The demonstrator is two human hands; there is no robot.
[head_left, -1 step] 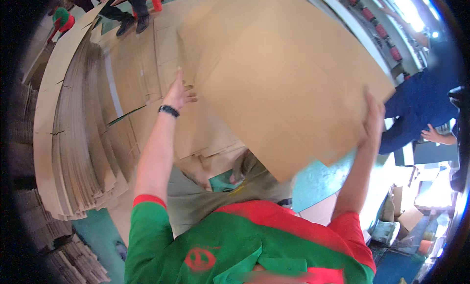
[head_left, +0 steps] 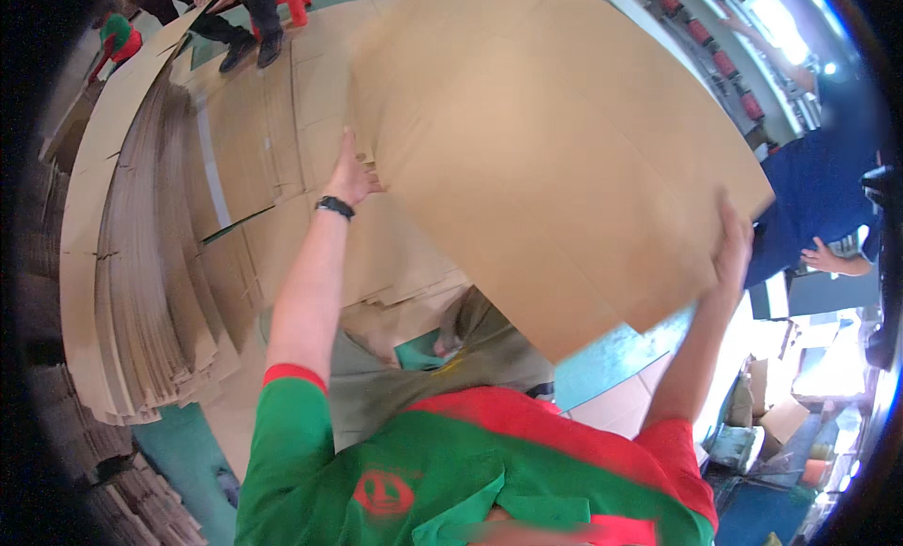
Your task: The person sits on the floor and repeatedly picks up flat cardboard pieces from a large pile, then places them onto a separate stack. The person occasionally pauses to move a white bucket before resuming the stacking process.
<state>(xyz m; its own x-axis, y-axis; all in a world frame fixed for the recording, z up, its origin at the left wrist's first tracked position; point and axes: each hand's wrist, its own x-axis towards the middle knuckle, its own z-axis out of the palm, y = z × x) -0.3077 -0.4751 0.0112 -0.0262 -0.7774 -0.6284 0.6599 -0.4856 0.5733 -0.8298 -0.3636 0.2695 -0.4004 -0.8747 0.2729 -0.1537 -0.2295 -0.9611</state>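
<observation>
A large brown cardboard sheet [head_left: 555, 160], creased with fold lines, is held up at a tilt in front of me. My right hand [head_left: 732, 250] grips its right edge near the lower right corner, fingers along the edge. Beside the sheet's left edge is my left hand [head_left: 353, 177], with thumb and fingers spread; whether its fingertips touch the board I cannot tell. More flat cardboard [head_left: 324, 85] lies beneath and to the left of the raised sheet.
A tall, leaning stack of cardboard [head_left: 141, 264] curves along the left, with further piles [head_left: 141, 499] at lower left. One person [head_left: 249, 24] is at the top left beside a red stool [head_left: 296, 0]. Another person in dark blue [head_left: 814, 193] stands close on the right.
The raised cardboard sheet has shifted slightly to the right, and both my hands have moved right with it. My right hand is also a little lower.
</observation>
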